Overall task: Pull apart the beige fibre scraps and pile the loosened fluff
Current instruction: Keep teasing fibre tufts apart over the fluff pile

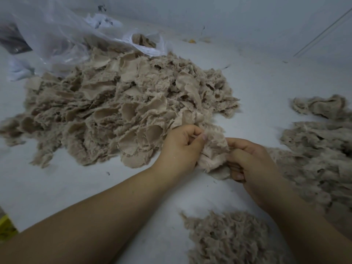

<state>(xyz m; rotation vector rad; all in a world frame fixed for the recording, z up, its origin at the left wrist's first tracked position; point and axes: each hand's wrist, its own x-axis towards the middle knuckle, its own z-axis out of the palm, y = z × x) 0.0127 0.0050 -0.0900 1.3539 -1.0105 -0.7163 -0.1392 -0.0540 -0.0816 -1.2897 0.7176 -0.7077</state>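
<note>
A big heap of beige fibre scraps (118, 103) covers the middle of the white table (76, 187). At its near right edge both hands hold one beige scrap (213, 149) between them. My left hand (181, 147) pinches the scrap's left side with thumb and curled fingers. My right hand (249, 161) grips its right side, fingers curled under it. Loosened fluff lies in a pile at the right (320, 159), and another fluff pile (234, 239) sits near the front, under my right forearm.
A clear plastic bag (62, 33) with more beige scraps in its mouth lies at the back left. A white wall (247, 18) closes the back. Small bits of debris (192, 41) lie near it. A yellow object (4, 225) shows past the table's left front corner.
</note>
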